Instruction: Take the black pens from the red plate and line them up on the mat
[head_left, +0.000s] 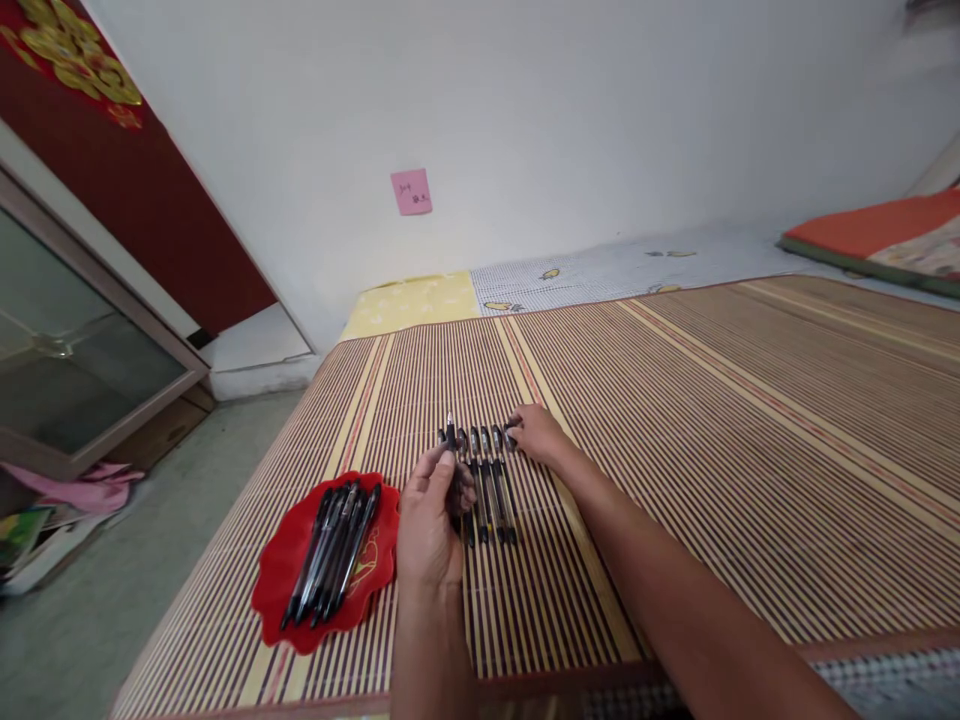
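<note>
My left hand [435,500] is closed around a pen [450,432], whose bare tip points away from me above the thumb. Fingers of my right hand [536,432] pinch a dark pen cap [511,436] at the right end of a row of black pen caps [485,440]. Below the caps, several clear-barrelled black pens [493,500] lie side by side on the striped mat. My left hand hides part of that group. Left of it, a red scalloped plate [274,570] carries a heap of black pens [334,550].
The bamboo mat [675,450] covers the bed, with yellow cloth [412,300] and patterned cloth along the wall. A folded orange quilt [862,235] lies at the far right. A pink note [412,191] is on the wall. A glass-fronted cabinet [82,340] stands left.
</note>
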